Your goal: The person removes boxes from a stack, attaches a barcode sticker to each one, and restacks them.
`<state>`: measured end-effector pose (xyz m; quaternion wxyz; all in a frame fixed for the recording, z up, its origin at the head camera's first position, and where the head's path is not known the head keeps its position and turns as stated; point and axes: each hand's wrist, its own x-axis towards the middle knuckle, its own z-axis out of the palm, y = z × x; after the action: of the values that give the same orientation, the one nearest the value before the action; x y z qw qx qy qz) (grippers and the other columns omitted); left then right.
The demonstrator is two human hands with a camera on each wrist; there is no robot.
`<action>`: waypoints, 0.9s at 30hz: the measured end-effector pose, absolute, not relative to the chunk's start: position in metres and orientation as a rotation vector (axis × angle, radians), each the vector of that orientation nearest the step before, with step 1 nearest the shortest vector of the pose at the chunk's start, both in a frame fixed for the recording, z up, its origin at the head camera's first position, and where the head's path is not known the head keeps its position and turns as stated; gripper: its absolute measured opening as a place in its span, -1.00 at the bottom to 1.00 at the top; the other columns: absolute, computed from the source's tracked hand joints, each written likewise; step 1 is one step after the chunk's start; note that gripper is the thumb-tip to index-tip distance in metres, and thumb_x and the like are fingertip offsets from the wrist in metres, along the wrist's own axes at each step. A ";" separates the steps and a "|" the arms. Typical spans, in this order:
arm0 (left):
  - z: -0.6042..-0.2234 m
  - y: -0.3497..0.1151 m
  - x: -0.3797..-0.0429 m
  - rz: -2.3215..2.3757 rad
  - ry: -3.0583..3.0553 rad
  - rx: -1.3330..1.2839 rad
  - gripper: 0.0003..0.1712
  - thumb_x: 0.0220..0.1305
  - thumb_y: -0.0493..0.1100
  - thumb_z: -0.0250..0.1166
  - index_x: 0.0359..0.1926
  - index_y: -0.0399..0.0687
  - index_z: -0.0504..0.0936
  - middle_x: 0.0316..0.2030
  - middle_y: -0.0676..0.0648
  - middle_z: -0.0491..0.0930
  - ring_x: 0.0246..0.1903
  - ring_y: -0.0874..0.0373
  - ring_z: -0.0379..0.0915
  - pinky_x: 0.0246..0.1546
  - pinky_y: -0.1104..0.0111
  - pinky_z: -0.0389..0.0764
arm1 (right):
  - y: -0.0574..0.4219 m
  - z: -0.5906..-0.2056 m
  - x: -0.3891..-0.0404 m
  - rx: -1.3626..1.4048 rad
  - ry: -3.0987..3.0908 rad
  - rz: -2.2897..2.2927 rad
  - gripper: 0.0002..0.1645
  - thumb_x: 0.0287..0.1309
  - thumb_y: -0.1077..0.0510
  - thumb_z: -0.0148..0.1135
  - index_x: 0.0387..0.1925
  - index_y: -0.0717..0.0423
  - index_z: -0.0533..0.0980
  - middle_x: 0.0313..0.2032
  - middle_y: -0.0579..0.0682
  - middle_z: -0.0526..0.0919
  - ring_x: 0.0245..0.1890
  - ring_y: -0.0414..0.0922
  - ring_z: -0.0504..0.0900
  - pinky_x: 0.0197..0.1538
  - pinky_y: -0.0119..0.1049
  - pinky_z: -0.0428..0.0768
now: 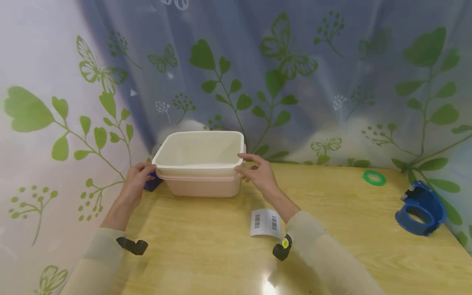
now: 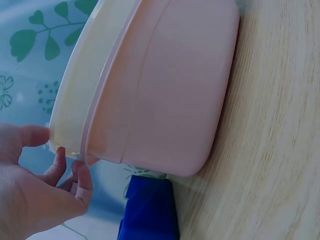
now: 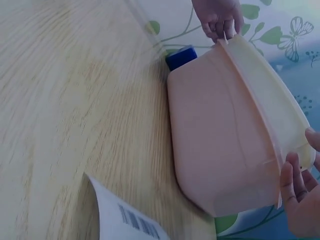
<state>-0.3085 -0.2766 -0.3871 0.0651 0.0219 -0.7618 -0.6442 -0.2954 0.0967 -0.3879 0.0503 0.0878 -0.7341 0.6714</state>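
Note:
A cream-white rectangular plastic basin [image 1: 200,152] sits nested in a pink basin [image 1: 204,187], its rim standing above the pink one. At the left end, my left hand [image 1: 135,183] pinches the cream basin's rim, thumb on top and fingers curled beneath, as the left wrist view shows. The other end is held by my right hand [image 1: 260,175], its thumb and fingers at the cream basin's right corner [image 3: 300,150]. No contents show inside the cream basin. The pink basin [image 2: 175,85] rests on the wooden table.
A dark blue object [image 2: 150,210] stands beside the basins' left end, partly hidden by my left hand. Near my right forearm lies a curled white paper with barcodes [image 1: 265,223]. Farther right are a green ring [image 1: 368,180] and a blue tape dispenser [image 1: 436,209]. Patterned curtains [image 1: 228,61] hang behind.

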 end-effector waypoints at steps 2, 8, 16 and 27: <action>-0.386 -0.278 -0.308 -1.958 -2.280 0.042 -0.71 0.59 -0.17 0.08 0.13 -0.29 0.43 0.01 0.03 0.46 -0.11 0.37 0.42 -0.01 0.49 0.51 | 0.095 -0.386 -0.294 0.256 -2.210 2.065 -0.47 0.22 0.19 0.51 0.23 0.03 0.63 0.14 0.03 0.60 -0.44 -0.09 0.63 -0.33 -0.39 0.64; -0.371 -0.278 -0.300 -1.939 -2.215 0.018 -0.76 0.59 -0.12 0.10 0.09 -0.17 0.44 -0.18 0.27 0.53 -0.13 0.36 0.44 0.08 0.42 0.45 | 0.091 -0.373 -0.292 0.244 -2.124 2.109 -0.47 0.22 0.17 0.52 0.23 -0.01 0.64 -0.16 0.06 0.71 -0.55 -0.20 0.59 -0.38 -0.36 0.65; -0.326 -0.264 -0.283 -1.934 -2.047 -0.075 -0.88 0.58 -0.11 0.13 -0.11 -0.01 0.55 -0.20 0.20 0.56 -0.14 0.24 0.44 0.02 0.44 0.43 | 0.097 -0.341 -0.286 0.340 -1.945 2.158 -0.49 0.25 0.18 0.49 0.23 -0.04 0.64 -0.21 0.08 0.73 -0.57 -0.16 0.63 -0.38 -0.34 0.69; -0.286 -0.228 -0.269 -2.119 -1.772 -0.097 -0.87 0.53 -0.23 0.19 -0.22 -0.08 0.62 -0.19 0.07 0.53 -0.17 0.20 0.45 0.08 0.42 0.42 | 0.119 -0.305 -0.272 0.402 -1.737 2.178 -0.47 0.29 0.21 0.44 0.28 0.01 0.60 0.31 -0.12 0.59 -0.64 -0.20 0.60 -0.43 -0.37 0.67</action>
<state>-0.2686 -0.2280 -0.2861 0.1876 -0.0345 -0.6298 -0.7529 -0.2715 0.1191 -0.3054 0.1629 0.1411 -0.6088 0.7635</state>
